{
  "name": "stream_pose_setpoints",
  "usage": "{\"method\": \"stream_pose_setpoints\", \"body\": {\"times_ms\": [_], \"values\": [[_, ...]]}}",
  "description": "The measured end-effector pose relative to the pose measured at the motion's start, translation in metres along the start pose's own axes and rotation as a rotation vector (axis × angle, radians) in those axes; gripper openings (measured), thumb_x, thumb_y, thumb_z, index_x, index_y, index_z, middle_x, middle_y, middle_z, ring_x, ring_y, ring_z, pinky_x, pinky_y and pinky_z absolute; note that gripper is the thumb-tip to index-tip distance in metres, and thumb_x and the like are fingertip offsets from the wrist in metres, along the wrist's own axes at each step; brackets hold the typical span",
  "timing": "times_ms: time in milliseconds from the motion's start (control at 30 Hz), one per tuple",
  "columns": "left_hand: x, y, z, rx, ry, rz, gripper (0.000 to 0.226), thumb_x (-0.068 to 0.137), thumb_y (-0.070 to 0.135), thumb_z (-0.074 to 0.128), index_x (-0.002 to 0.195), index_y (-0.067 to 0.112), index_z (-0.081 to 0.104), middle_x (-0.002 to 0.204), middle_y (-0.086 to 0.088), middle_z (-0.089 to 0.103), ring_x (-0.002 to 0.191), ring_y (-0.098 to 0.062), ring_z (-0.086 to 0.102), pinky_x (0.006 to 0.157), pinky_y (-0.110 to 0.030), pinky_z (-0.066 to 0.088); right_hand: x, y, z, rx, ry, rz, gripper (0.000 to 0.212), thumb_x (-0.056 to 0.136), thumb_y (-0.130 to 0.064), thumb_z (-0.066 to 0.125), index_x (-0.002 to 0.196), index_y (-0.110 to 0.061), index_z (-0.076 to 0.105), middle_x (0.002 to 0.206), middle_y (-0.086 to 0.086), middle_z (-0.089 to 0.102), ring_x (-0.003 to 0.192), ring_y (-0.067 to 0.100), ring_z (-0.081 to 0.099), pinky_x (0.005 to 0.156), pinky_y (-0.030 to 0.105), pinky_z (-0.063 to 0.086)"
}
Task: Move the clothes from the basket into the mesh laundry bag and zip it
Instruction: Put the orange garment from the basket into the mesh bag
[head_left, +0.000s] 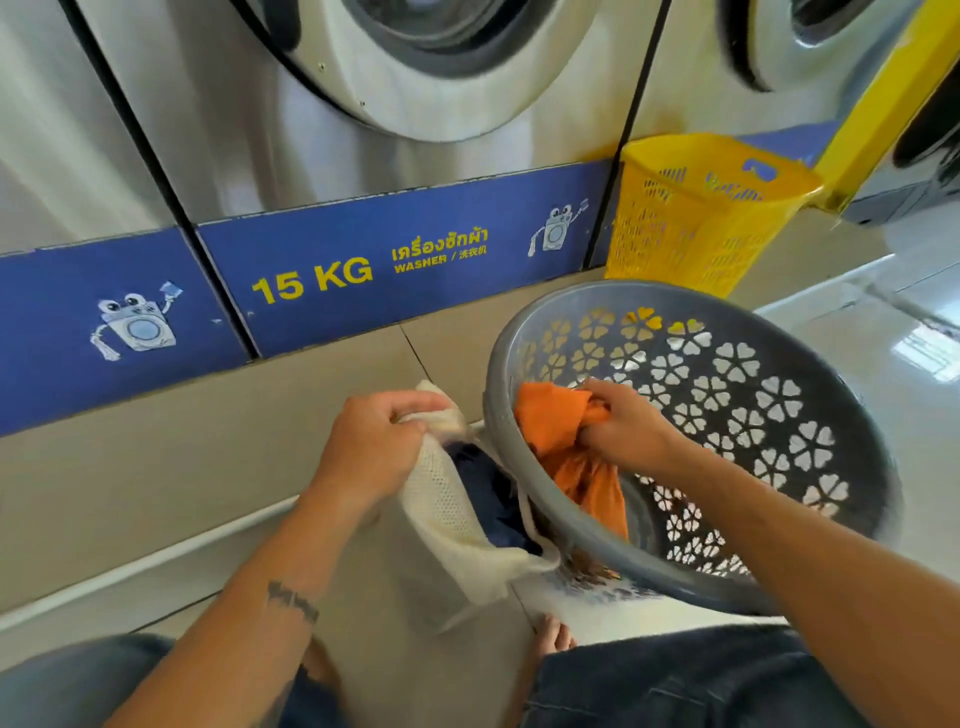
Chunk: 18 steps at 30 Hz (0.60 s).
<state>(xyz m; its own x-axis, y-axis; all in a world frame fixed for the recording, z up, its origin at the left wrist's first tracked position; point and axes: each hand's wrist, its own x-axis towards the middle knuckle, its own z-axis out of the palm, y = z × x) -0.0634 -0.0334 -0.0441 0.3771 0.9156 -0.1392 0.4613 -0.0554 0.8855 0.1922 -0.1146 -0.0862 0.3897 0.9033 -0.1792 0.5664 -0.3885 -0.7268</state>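
Left hand (374, 441) pinches the mesh bag (447, 499) rim beside the grey basket (753, 582); right hand (623, 426) grips orange cloth (561, 431) inside it.

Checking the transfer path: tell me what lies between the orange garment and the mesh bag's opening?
In the head view, only the grey basket's rim separates the orange garment, gripped by the right hand, from the mesh bag.

Pale glossy tiled floor (831, 332) before the washers.
A yellow perforated plastic basket (696, 218) stands on it beside a round grey plastic basket (779, 415).
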Motion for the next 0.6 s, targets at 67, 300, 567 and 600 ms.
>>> {"method": "stream_pose_setpoints", "body": {"times_ms": [67,300,567,600], "values": [[-0.011,0.019,-0.015,-0.103,0.09,0.041,0.041,0.082,0.001,0.054,0.08,0.037,0.074,0.105,0.01,0.067,0.101,-0.013,0.059,0.073,-0.021,0.043,-0.018,-0.026,-0.016,0.136,0.152,-0.056,0.011,0.072,-0.008,0.062,0.082,-0.011,0.062,0.071,0.008,0.065,0.068,0.017,0.059,0.064,0.042,0.049],[-0.039,0.066,-0.055,-0.399,0.157,0.236,0.038,0.083,-0.001,0.06,0.084,0.031,0.079,0.096,0.008,0.076,0.093,-0.014,0.068,0.081,-0.031,0.049,-0.094,-0.121,0.009,0.096,0.364,-0.357,0.035,0.07,-0.018,0.065,0.102,-0.031,0.065,0.09,-0.004,0.065,0.076,0.011,0.062,0.066,0.025,0.046],[-0.03,0.049,-0.06,-0.359,0.027,0.129,0.049,0.081,-0.008,0.052,0.096,0.03,0.078,0.104,-0.004,0.074,0.093,-0.025,0.067,0.078,-0.037,0.05,-0.094,-0.114,0.058,-0.214,-0.256,-0.614,0.027,0.077,-0.02,0.046,0.093,-0.01,0.065,0.098,0.012,0.069,0.09,0.031,0.061,0.08,0.038,0.05],[-0.028,0.046,-0.06,-0.337,0.045,0.108,0.049,0.08,-0.007,0.052,0.094,0.032,0.078,0.104,-0.003,0.074,0.092,-0.025,0.067,0.077,-0.037,0.05,-0.094,-0.112,0.053,-0.193,-0.279,-0.617,0.031,0.078,-0.025,0.042,0.093,-0.011,0.066,0.093,0.008,0.07,0.085,0.027,0.062,0.077,0.039,0.05]]}}
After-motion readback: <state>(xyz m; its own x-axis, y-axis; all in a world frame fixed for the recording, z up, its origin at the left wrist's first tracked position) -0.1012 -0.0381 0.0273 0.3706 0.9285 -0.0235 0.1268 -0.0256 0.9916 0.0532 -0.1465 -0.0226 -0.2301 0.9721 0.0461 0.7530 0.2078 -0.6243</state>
